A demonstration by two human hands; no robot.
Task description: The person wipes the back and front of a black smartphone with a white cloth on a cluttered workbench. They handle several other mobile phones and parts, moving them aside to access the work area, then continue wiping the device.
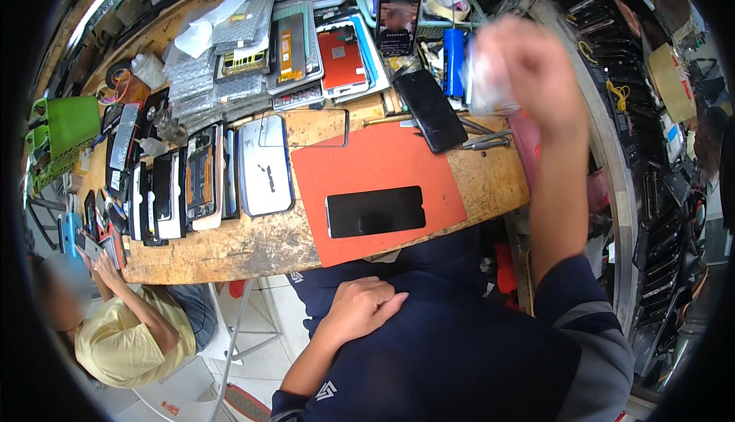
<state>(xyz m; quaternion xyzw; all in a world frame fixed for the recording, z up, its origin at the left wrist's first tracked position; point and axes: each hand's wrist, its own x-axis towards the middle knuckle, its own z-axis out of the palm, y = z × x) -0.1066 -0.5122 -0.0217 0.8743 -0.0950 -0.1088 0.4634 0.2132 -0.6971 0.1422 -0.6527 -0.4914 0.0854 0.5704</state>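
On the orange-red mat (383, 163) lies a black phone screen (375, 211), face up, with neither hand touching it. My right hand (532, 70) is raised over the right end of the bench, smeared by motion. Its fingers are curled round a whitish see-through thing (490, 81), too blurred to name. Behind it stands a blue cylinder-like object (453, 62). My left hand (364, 307) rests on my lap below the bench edge, fingers curled in, with nothing visible in it. A dark phone (430, 110) lies tilted at the mat's top right corner.
A phone with a lit screen (398, 22) leans against a green basket (475, 18). Bubble-wrapped packets (199, 78) and screen parts are piled at the back. A white phone panel (266, 166) lies left of the mat. A seated person (138, 338) handles a phone at far left.
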